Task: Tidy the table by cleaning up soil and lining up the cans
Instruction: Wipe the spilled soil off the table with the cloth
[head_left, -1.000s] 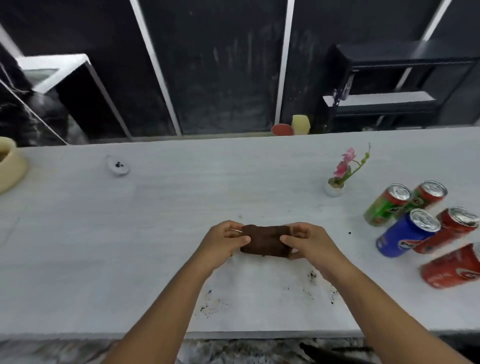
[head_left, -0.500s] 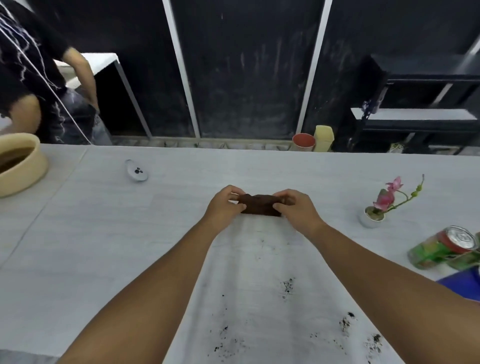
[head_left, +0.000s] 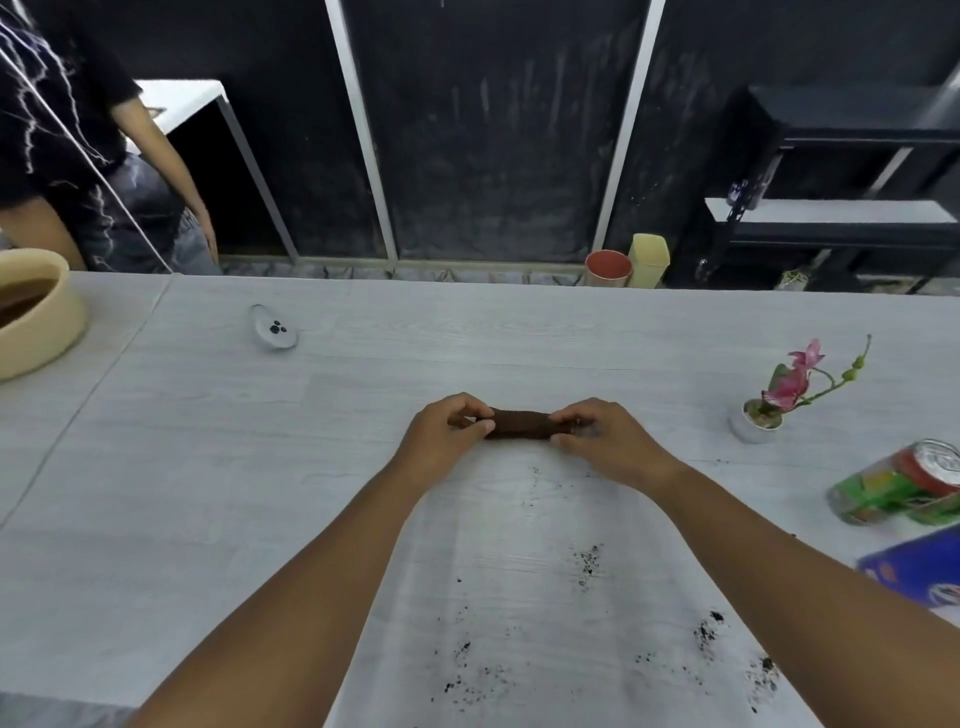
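A dark brown folded cloth (head_left: 521, 424) lies on the white table (head_left: 208, 441) at mid-depth. My left hand (head_left: 447, 431) pinches its left end and my right hand (head_left: 602, 441) pinches its right end. Black soil specks (head_left: 587, 561) are scattered on the table nearer to me, with more soil (head_left: 706, 631) toward the lower right. At the right edge lie a green can with a red top (head_left: 893, 488) on its side and a blue can (head_left: 919, 571), both partly cut off by the frame.
A small white pot with a pink flower (head_left: 763, 415) stands right of the cloth. A beige bowl (head_left: 36, 322) sits at the far left, and a small white remote (head_left: 274, 328) near the back. A person (head_left: 78, 156) stands behind the table's left end.
Both hands have slid the cloth away from me across the table, from near the front edge to mid-depth, leaving soil specks behind. The view tilted, so most cans left the frame.
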